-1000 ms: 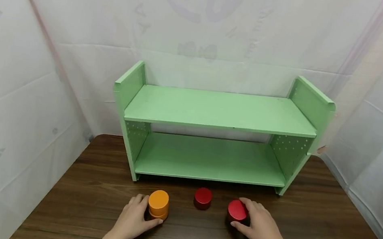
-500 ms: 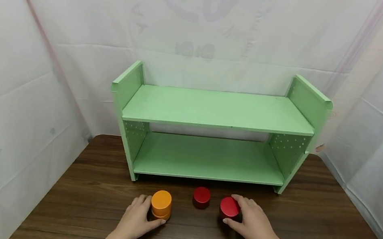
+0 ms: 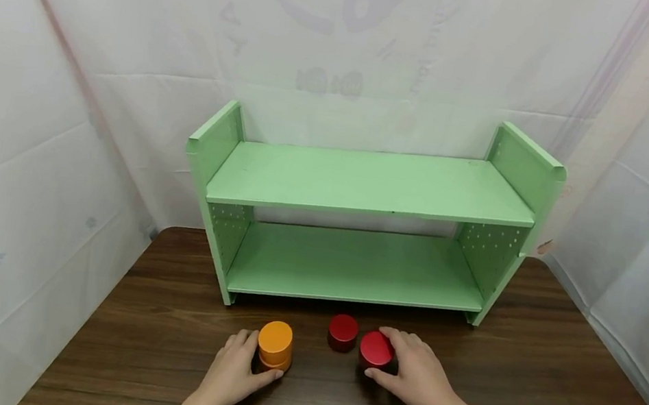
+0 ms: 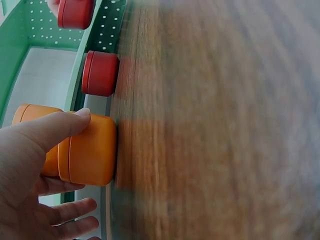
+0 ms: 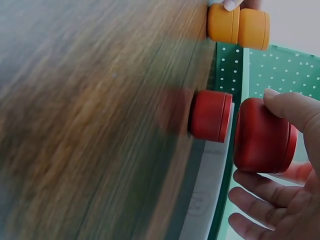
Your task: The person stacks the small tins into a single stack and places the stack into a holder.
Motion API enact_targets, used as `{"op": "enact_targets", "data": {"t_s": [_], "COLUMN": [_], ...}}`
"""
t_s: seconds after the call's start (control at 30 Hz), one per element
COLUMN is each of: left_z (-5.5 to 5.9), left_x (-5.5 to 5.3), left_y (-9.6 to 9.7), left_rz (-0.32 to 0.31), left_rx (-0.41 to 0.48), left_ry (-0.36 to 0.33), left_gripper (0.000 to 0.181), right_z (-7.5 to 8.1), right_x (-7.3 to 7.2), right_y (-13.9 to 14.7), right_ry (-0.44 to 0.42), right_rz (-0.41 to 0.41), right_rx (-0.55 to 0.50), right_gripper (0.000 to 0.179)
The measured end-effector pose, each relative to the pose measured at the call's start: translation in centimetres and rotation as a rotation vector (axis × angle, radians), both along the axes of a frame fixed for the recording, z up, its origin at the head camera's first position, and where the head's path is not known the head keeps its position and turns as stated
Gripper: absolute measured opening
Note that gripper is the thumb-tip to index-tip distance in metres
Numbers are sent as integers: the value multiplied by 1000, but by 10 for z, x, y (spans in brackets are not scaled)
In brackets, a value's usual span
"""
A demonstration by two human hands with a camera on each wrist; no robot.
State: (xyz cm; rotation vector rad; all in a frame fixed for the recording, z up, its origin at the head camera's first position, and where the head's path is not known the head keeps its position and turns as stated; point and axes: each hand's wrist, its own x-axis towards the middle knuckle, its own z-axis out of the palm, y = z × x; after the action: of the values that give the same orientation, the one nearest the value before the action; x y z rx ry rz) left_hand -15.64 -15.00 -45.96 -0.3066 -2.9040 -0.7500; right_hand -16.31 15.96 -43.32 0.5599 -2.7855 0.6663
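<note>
Two round orange tins, an upper one and a lower one, stand stacked on the table. My left hand grips the stack from the left, its thumb across the lower tin and its fingers round the far side. My right hand holds a red tin between thumb and fingers, raised off the table. Left of it a second red tin rests on the wood, apart from both hands. In the right wrist view the held tin is higher than that second red tin.
Behind the tins stands a green two-tier shelf with raised, perforated end panels. The dark wooden table runs in front and to both sides. White printed cloth hangs round the back and sides.
My right hand has carried the red tin leftward, nearer to the red tin on the table. The left hand stays at the orange stack. The head view has shifted slightly.
</note>
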Motion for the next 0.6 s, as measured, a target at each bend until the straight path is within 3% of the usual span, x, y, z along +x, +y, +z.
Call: {"op": "enact_targets", "data": {"t_s": [0.37,0.6], "left_z": [-2,-1], "left_x": [0,0], "left_y": [4,5], "left_rz": [-18,-27], "left_rx": [6,16], "left_ry": [16,13], "left_gripper": [76,73], "right_z": [5,7], "right_x": [0,3], "right_y": [-10,-20], "right_ry": [7,70], "right_rz": [28,52], "right_rx": [-8,11], "right_gripper": [62,62]}}
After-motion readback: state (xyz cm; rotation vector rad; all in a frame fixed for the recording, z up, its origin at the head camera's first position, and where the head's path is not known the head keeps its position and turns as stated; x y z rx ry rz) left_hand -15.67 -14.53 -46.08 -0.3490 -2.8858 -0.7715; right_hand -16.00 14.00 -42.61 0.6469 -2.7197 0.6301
